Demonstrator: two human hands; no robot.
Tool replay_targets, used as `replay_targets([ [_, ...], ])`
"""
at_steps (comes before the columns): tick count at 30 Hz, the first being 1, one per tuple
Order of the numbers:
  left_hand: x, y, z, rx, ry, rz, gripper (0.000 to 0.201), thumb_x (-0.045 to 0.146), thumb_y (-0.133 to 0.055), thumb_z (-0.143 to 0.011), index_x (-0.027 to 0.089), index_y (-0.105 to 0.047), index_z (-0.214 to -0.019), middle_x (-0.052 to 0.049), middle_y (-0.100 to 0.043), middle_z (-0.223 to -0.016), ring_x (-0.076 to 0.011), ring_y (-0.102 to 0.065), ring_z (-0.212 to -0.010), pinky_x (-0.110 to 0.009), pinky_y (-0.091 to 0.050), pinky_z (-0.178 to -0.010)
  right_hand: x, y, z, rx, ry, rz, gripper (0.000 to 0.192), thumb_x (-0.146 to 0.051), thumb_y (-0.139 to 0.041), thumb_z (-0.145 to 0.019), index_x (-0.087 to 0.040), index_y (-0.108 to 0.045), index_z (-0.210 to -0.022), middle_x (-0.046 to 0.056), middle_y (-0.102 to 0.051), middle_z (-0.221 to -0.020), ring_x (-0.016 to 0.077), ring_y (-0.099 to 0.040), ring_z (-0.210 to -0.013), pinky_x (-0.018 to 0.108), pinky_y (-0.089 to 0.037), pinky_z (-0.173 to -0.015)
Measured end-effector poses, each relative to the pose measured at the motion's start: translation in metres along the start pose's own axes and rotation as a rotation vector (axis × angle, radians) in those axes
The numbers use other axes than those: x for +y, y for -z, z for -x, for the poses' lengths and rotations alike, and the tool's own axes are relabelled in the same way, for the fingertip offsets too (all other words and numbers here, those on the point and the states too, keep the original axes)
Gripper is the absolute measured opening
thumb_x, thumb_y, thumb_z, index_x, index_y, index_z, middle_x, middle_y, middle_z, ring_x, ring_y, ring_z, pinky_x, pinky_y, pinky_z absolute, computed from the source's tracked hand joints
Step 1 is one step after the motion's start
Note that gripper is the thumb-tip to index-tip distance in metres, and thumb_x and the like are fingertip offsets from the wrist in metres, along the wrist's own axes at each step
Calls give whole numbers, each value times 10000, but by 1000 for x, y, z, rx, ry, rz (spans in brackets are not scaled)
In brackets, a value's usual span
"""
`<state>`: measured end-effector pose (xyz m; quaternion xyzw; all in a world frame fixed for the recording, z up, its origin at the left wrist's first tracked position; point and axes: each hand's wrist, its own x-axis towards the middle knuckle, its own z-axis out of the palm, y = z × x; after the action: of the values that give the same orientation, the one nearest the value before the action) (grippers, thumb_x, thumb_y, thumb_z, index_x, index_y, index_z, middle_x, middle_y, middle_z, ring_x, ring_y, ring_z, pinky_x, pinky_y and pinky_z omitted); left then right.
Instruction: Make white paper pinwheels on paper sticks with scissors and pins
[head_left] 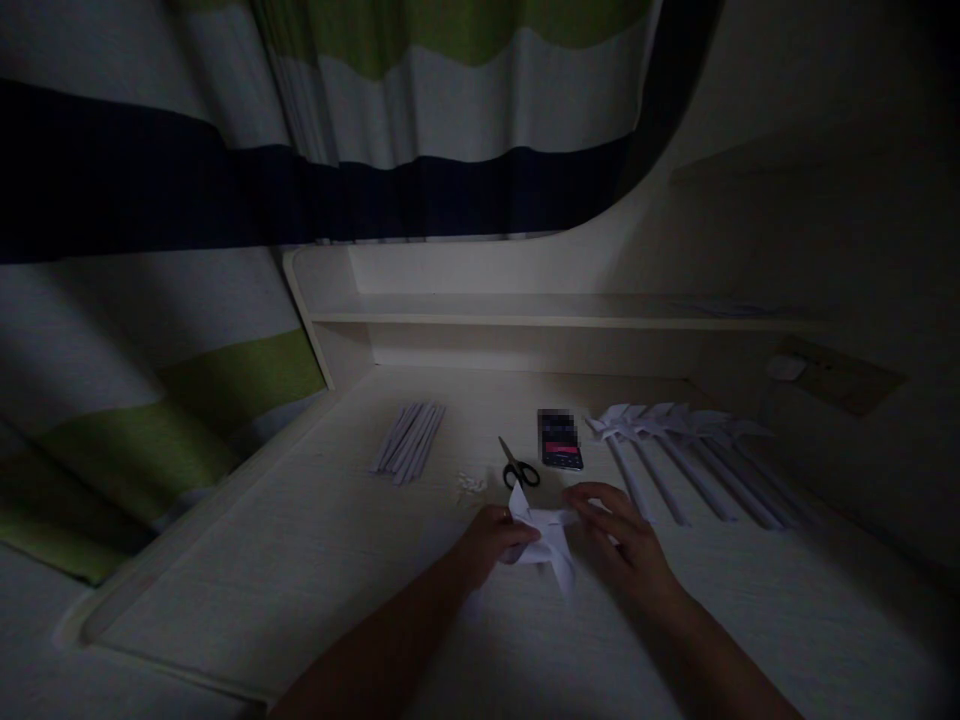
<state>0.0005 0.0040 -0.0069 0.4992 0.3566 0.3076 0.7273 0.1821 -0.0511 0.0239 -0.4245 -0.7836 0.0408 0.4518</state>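
Folded white paper piece (541,540) sits low over the desk (300,570), near its front middle, held between both hands. It has pointed flaps, one sticking up at the left, one trailing down toward the person; looks like a pinwheel head, though dim light hides the creases.

Left hand (491,540): fingers curled, pinching the left flap between thumb and fingertips. Right hand (622,535): fingers loosely spread over the right side of the paper, tips on it; whether it pinches or only presses, cannot tell.

Judgement: the fold goes best with the left pinch firm as anchor and the right fingertips drawing each flap tip to the centre without flattening the curl.

Just beyond: scissors (517,468), closed, and small white bits (471,484) beside them. Phone (560,440) behind. Row of finished pinwheels on sticks (675,450) to the right; bundle of plain paper sticks (409,440) to the left. Striped curtain (225,200) hangs behind the shelf (525,310).
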Motion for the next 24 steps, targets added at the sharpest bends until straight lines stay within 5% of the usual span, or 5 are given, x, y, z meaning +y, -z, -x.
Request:
replay_targets([
  [4, 1, -2, 0, 72, -79, -54, 252, 269, -682, -516, 95, -660, -696, -28, -616, -629, -122, -521, -571, -234, -377, -582, 5, -12, 2, 138, -495, -314, 279, -338, -501, -773, -191, -529, -1009, 73, -584, -943, 204, -559, -872, 336, -453, -738],
  [8, 2, -6, 2, 107, -135, -48, 247, 276, -677, -523, 96, -655, -691, -21, -607, -613, -114, -505, -560, -226, -371, -572, 8, -34, 4, 144, -797, -676, 394, -393, -645, -629, -173, -498, -921, 19, -611, -679, 175, -590, -617, 274, -462, -547],
  [14, 6, -12, 5, 130, -153, -82, 204, 265, -658, -534, 84, -624, -621, 0, -551, -530, -85, -443, -487, -203, -329, -494, 5, -51, 8, 111, -889, -846, 304, -347, -720, -525, -142, -573, -695, 10, -623, -609, 150, -568, -551, 243, -423, -518],
  [24, -7, -10, -1, 137, -179, -209, 225, 291, -650, -562, 92, -634, -667, -26, -604, -618, -124, -512, -573, -216, -376, -547, 6, -52, 13, 143, -988, -709, 293, -376, -698, -529, -122, -554, -502, -17, -533, -418, 86, -438, -375, 208, -308, -387],
])
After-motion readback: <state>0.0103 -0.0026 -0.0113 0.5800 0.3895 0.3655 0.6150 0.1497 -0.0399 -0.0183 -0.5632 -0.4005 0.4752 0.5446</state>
